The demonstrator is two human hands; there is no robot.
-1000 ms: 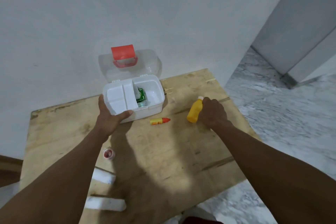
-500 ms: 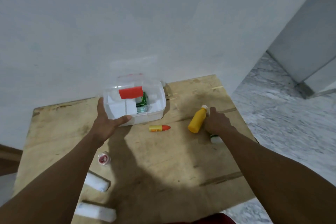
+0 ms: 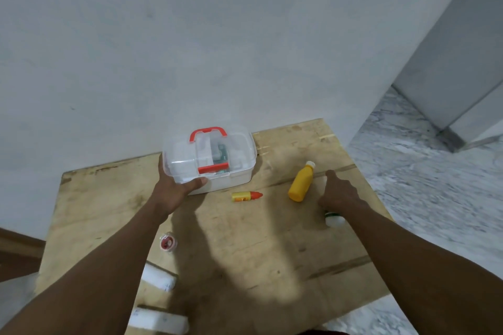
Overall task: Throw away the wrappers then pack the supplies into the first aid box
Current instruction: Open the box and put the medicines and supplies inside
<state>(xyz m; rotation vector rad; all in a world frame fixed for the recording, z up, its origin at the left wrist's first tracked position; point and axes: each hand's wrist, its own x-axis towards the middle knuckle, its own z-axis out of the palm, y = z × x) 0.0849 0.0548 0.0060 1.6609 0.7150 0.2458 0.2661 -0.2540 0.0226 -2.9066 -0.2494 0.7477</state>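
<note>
Left grip (image 3: pixel 174 193) on unlabelled first aid box (image 3: pixel 209 160)

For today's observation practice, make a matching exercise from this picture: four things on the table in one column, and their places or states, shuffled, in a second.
Things
1. first aid box
2. yellow bottle
3. small yellow tube with red cap
4. round red-and-clear container

Places or states
A. lying between box and bottle
B. lid down, left hand gripping its front corner
C. beside the left forearm
D. lying just left of the right hand

Pairs: 1-B, 2-D, 3-A, 4-C
</note>
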